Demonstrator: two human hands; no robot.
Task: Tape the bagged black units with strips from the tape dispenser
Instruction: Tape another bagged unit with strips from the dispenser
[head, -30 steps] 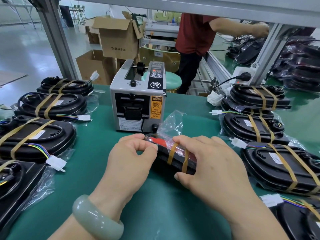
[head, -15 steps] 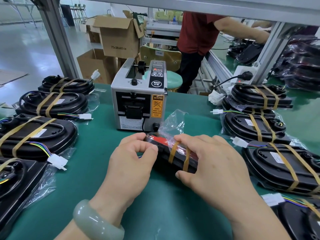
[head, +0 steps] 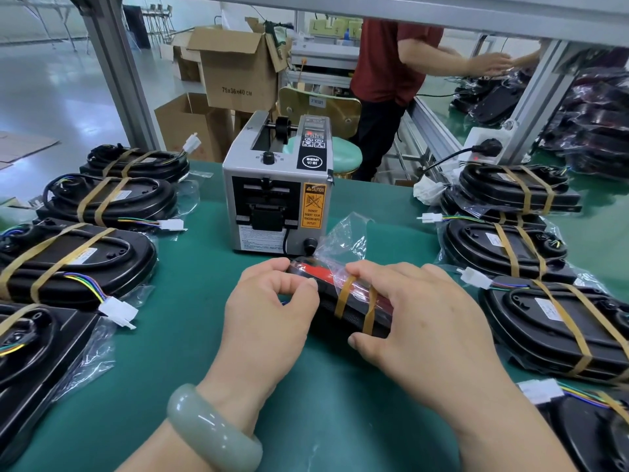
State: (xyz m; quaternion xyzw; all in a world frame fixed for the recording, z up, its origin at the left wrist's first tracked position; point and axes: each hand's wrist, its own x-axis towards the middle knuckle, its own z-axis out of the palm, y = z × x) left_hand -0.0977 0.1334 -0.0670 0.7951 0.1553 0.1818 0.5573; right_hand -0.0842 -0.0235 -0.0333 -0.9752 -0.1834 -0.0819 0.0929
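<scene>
- Nearest on the bench edge, a pale green bangle (head: 211,427) circles the left wrist.
- Just beyond it, the left hand (head: 269,315) curls its fingers and thumb round the left end of the bagged black unit (head: 355,315), pinching it.
- The right hand (head: 418,321) covers the unit's right part, fingers laid across the top and thumb against the near side, gripping it.
- The unit rests on the green mat (head: 190,267) at the middle of the bench, just in front of the tape dispenser (head: 275,199).
- Two tan tape strips (head: 343,298) wrap the unit between the hands, and the loose bag end (head: 343,240) sticks up toward the dispenser.
- Taped units lie in a left row (head: 78,264) and a right row (head: 558,321) (each banded twice in tan, with a white connector on coloured wires).
- The dispenser's yellow caution label (head: 315,206) faces the person.
- Beyond the bench stand cardboard boxes (head: 235,73), a green stool (head: 340,158), and a person in a red shirt (head: 384,63) reaching toward the right.
</scene>
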